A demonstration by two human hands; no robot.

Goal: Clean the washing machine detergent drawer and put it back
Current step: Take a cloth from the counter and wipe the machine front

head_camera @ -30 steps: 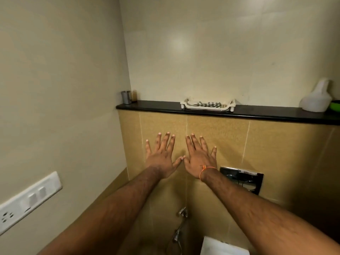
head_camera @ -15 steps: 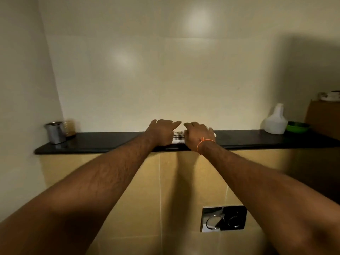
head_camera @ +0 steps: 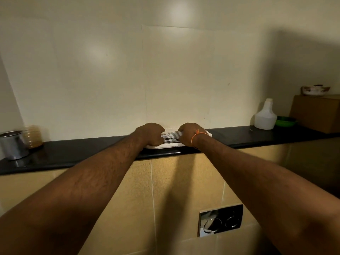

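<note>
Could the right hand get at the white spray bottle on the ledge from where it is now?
Probably yes. The right hand is busy gripping the white drawer, but the black ledge between it and the spray bottle looks bare, so a sideways reach seems unobstructed.

The drawer [head_camera: 161,145] sits on the shelf [head_camera: 73,153] in the middle, with a cloth [head_camera: 170,137] in it. A pot [head_camera: 12,144] and a jar [head_camera: 34,136] stand far left. A bottle [head_camera: 265,115], bowl [head_camera: 286,121] and box [head_camera: 316,115] stand far right.
</note>
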